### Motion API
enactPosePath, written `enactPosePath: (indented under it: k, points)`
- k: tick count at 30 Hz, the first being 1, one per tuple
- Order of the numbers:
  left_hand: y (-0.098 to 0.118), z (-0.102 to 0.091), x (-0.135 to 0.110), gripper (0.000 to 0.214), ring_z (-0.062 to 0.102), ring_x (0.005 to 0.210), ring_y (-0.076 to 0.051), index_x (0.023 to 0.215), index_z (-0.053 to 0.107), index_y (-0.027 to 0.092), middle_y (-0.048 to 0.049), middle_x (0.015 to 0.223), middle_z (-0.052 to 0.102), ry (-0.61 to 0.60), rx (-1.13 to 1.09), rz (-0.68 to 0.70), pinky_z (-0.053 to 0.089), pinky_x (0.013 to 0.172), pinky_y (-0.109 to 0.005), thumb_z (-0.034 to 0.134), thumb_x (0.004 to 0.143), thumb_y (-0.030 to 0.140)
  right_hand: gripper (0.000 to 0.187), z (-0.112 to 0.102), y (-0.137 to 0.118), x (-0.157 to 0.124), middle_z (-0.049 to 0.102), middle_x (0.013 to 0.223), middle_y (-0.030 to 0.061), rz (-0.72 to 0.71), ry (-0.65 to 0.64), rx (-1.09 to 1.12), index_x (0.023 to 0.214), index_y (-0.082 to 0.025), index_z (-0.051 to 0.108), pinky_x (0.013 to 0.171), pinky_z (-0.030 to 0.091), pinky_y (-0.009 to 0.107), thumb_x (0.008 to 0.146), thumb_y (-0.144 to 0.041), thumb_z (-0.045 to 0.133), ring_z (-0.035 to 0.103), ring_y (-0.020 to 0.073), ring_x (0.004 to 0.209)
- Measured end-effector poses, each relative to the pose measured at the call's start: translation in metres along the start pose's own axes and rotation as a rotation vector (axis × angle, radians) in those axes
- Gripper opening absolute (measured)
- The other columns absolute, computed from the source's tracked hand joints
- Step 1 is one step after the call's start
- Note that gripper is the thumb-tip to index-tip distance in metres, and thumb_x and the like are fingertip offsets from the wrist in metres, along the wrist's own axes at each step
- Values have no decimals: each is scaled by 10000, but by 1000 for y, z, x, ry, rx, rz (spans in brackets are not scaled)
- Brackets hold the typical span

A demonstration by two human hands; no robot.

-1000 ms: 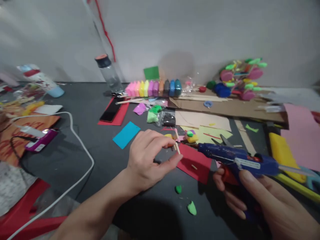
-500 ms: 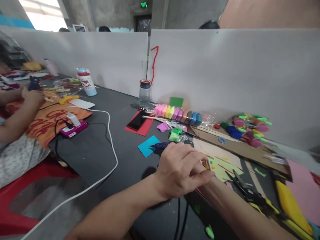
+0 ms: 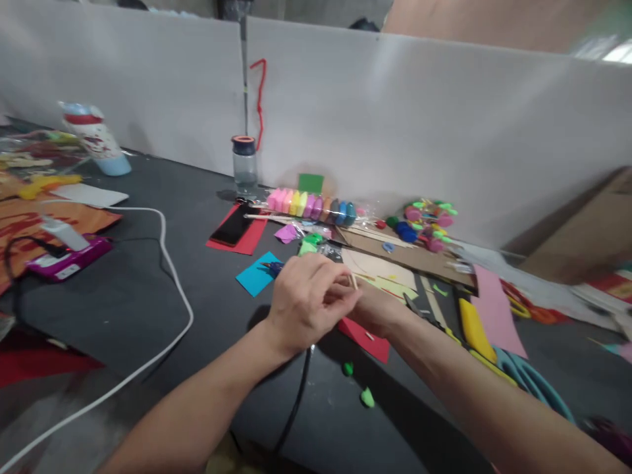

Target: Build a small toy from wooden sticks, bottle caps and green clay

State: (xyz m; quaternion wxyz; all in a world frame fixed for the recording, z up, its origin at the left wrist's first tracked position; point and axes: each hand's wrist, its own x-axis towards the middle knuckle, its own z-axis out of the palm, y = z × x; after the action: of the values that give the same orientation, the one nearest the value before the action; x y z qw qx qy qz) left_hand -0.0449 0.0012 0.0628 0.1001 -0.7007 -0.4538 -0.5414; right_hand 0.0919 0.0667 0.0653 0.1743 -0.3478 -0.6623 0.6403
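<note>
Pinching a short stick, left hand overlaps right hand.
Glue gun now points left mid-frame, off the stick; right grip hidden.

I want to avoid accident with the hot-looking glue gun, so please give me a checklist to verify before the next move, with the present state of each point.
1. Left hand pinching the wooden stick: ok.
2. Right hand firm on the glue gun: cannot tell, mostly hidden behind the left hand.
3. Hands apart in view: not ok, the left overlaps the right.
4. Glue gun clear of the blue sheet: cannot tell, its tip shows over the sheet, contact unclear.
5. Phone away from that tip: ok, it lies apart on red paper.
</note>
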Motion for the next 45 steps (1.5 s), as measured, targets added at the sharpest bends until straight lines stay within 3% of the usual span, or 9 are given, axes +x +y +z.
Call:
enactPosePath:
  k: [4,7,13,20,26,31,37,41,45]
  points:
    - [7,6,-8,99,644,775,-209,918,655,154,-56,816,711,-74,-55,7,479,698,-344,652,883,247,294,-38,0,-44,722,972,66,-22,134,-304,1045,-174,701,787,543,347,919,-418,595,665,187,840]
    - [14,15,-18,121,644,816,-210,924,648,169,-52,863,714,-262,-52,35,463,715,-342,617,909,284,186,-60,12,-76,713,924,75,-67,288,-594,964,-201,715,769,489,338,906,-328,593,625,197,824]
    - [20,38,-33,82,633,784,-206,877,649,168,-33,807,692,-592,-18,32,422,680,-327,600,888,233,203,-59,48,-95,677,899,80,-151,132,-910,982,-190,721,728,448,311,959,-223,522,611,186,797]
    - [19,55,-40,68,617,813,-204,864,644,176,-25,839,681,-806,3,-23,435,722,-327,650,871,243,175,-61,65,-92,703,910,74,-213,95,-998,1003,-179,702,710,444,289,977,-193,529,614,178,800]
    - [14,61,-44,91,605,825,-219,892,655,169,-38,857,686,-893,13,-58,424,737,-346,650,888,259,138,-62,72,-94,689,845,63,-187,131,-997,935,-159,675,660,412,276,962,-180,541,591,172,732]
    - [13,64,-47,84,598,785,-233,866,664,168,-29,813,679,-883,20,-66,408,705,-369,664,872,252,167,-61,73,-96,690,884,67,-187,127,-1008,1013,-160,673,686,410,292,961,-164,515,603,189,778]
    - [17,62,-47,64,594,777,-247,886,649,183,-26,817,660,-901,45,-101,394,698,-386,662,877,244,118,-61,73,-98,659,763,27,-200,169,-1055,891,-180,666,583,367,284,930,-164,555,588,176,664]
    - [18,63,-47,105,590,760,-245,895,641,186,-28,813,653,-911,35,-117,387,681,-390,633,907,290,113,-61,74,-98,646,756,16,-176,156,-989,887,-195,661,584,382,286,939,-199,561,589,171,660]
    - [17,63,-47,130,567,738,-228,866,615,202,-12,795,630,-923,25,-126,371,665,-388,608,929,315,149,-59,77,-95,647,768,13,-209,226,-960,887,-204,661,599,385,289,969,-255,549,577,169,682]
